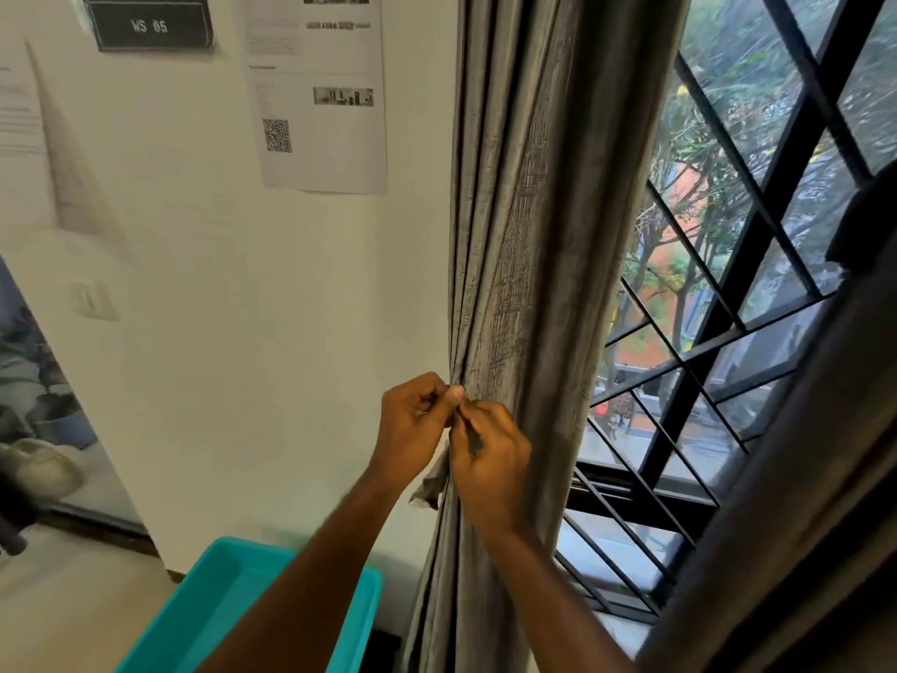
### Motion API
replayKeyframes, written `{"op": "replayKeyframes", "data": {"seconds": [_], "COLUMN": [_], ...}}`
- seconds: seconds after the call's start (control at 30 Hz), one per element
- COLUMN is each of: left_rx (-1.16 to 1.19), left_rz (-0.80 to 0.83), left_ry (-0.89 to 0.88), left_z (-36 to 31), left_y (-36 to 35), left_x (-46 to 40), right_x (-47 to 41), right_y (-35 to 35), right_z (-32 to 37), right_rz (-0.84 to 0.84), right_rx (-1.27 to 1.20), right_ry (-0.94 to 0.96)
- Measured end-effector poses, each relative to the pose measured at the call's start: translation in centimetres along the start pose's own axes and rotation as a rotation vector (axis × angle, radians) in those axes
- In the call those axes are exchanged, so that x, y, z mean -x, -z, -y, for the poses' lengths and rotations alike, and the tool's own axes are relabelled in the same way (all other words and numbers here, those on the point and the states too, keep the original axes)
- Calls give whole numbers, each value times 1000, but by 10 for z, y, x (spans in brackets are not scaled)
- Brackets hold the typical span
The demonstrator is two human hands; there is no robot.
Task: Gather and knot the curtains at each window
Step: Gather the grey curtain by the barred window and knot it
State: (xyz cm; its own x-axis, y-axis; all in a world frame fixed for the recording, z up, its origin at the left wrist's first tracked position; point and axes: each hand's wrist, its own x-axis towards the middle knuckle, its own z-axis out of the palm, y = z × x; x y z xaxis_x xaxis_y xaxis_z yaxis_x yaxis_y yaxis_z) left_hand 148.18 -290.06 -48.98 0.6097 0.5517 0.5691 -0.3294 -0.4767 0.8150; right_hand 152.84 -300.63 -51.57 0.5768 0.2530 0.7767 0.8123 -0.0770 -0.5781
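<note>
A grey textured curtain hangs gathered in folds beside the window, at the left of the opening. My left hand pinches the curtain's left edge between thumb and fingers at about waist height. My right hand sits just beside it, fingers curled around the same edge fold. A small loose flap of fabric sticks out below the two hands. A second curtain hangs at the right edge of the view, close to the camera.
A teal plastic bin stands on the floor below my left forearm. The white wall to the left carries printed sheets and a black sign. Black diagonal bars cover the window glass.
</note>
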Motion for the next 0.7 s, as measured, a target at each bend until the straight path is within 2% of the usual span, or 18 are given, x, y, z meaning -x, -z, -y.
{"op": "replayKeyframes", "data": {"seconds": [0.17, 0.27, 0.4, 0.47, 0.53, 0.6, 0.7], "left_rx": [-76, -155, -132, -103, -126, -156, -183], "left_rz": [25, 11, 14, -12, -37, -46, -48], "left_ry": [-12, -41, -25, -5, -12, -43, -80], "left_z": [-3, -5, -1, 2, 4, 4, 4], "left_y": [0, -2, 3, 3, 3, 2, -1], "left_x": [-5, -9, -11, -9, -8, -10, -12], "right_x": [0, 2, -3, -9, -15, -27, -40], "right_y": [-4, -4, 8, 23, 45, 68, 85], "right_z": [-7, -11, -4, 1, 7, 3, -29], "right_rz": [81, 217, 308, 205, -55, -286, -399], "right_rx": [12, 22, -21, -21, 54, 85, 61], "right_ry": [7, -57, -3, 54, 63, -52, -260]}}
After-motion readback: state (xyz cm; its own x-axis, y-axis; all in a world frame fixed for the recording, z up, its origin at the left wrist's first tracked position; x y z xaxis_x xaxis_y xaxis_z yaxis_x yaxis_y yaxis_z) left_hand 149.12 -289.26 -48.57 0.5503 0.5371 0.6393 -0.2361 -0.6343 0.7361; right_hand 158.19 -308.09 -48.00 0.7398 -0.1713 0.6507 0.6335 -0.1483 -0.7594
